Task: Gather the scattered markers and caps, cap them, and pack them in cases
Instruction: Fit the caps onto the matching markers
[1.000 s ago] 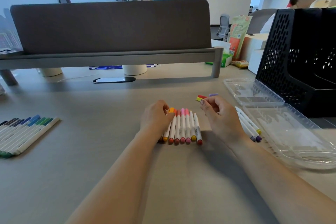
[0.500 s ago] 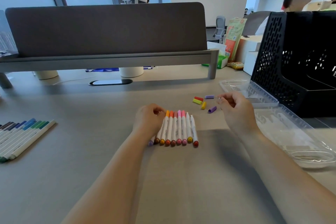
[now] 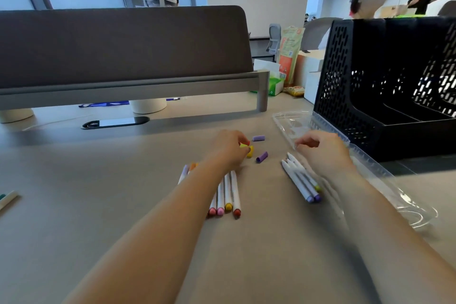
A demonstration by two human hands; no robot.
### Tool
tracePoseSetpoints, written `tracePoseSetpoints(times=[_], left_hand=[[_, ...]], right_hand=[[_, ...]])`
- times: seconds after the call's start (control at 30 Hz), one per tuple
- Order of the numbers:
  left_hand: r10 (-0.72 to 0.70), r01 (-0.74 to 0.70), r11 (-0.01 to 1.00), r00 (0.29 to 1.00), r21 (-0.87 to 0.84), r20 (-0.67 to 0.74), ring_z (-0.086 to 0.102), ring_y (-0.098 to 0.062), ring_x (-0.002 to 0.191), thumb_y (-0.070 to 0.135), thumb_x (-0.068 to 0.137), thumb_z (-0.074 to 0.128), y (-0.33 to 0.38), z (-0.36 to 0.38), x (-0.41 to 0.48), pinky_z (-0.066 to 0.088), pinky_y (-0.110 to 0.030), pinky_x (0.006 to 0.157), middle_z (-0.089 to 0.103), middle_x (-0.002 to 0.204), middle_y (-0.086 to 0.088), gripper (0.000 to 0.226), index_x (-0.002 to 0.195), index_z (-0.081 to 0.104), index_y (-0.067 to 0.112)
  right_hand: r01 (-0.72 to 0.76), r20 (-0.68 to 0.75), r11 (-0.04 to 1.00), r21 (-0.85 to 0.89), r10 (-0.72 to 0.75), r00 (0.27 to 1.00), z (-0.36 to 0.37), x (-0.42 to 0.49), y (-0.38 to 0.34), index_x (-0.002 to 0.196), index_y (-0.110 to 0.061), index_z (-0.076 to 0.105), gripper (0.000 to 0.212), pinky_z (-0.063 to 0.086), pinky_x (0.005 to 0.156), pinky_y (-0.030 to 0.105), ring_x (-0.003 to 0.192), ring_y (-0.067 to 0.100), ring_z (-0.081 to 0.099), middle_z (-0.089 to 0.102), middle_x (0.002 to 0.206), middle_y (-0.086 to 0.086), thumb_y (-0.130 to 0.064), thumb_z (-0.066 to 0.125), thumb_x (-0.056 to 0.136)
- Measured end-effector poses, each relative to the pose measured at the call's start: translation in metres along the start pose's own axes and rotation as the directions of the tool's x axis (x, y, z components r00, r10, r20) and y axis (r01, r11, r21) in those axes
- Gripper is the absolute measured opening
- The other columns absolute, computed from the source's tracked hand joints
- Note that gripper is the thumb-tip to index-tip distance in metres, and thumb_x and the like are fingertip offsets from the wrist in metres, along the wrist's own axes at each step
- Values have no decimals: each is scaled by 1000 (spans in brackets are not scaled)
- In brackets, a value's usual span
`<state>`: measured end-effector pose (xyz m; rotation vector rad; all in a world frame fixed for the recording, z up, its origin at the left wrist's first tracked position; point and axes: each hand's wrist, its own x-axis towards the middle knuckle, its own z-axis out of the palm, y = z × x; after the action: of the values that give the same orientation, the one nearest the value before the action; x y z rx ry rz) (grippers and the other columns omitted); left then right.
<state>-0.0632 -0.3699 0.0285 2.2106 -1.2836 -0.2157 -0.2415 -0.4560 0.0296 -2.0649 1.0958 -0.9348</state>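
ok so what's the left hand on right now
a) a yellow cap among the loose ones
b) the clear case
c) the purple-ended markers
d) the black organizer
a: the left hand has its fingertips curled onto the yellow cap beside the purple caps; the clear case lies over by the right hand.

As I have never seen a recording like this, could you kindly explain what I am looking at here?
There is no machine: a person wears a camera on the head, looking down at their own bare arms over a desk. The left hand curls its fingers onto the yellow caps, beside two purple caps. The right hand hovers loosely curled, holding nothing, above three uncapped markers. A row of markers lies under the left forearm. An open clear case and a black file rack stand at the right.
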Motion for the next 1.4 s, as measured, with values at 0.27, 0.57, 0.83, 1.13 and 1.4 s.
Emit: tracePoseSetpoints(times=[0.27,0.57,0.83,1.13,1.4], left_hand=[[106,-125,956,991,264,84,54,-18,99,17,96,52,11,18,5,37,-24,84,59,115,-6,23,110,70,14],[41,-38,965,999,261,-5,56,-17,101,22,93,55,3,17,-6,48,-31,85,59,123,2,9,101,60,23],[72,-74,997,984,-11,-163,57,-17,98,24,95,56,0,-4,-39,49,-32,87,59,108,-1,20,113,57,18],[-265,34,361,962,-932,-67,64,-13,93,8,92,57,-23,-34,-100,51,-26,85,68,97,-4,13,97,67,15],[-283,27,244,958,-969,-44,64,-15,96,3,92,55,-30,-36,-94,50,-26,85,68,97,-6,16,92,67,14]], right_hand=[[-130,142,964,-233,166,976,-18,0,10,74,-26,68,16,47,76,31,85,15,60,65,82,-8,-14,66,84],[-55,85,814,-578,127,988,6,-8,6,82,-18,61,9,38,55,28,79,24,58,61,84,2,-24,58,87],[8,138,915,-403,52,989,10,-21,-9,65,-16,55,27,36,52,30,65,22,52,54,68,3,-31,57,88],[-69,330,911,407,-76,941,16,-49,-48,97,-19,57,7,55,77,29,81,17,66,69,89,4,-24,52,97],[-116,348,823,556,-103,932,12,-50,-46,98,-8,65,11,43,60,20,59,7,51,61,73,7,-14,61,90]])
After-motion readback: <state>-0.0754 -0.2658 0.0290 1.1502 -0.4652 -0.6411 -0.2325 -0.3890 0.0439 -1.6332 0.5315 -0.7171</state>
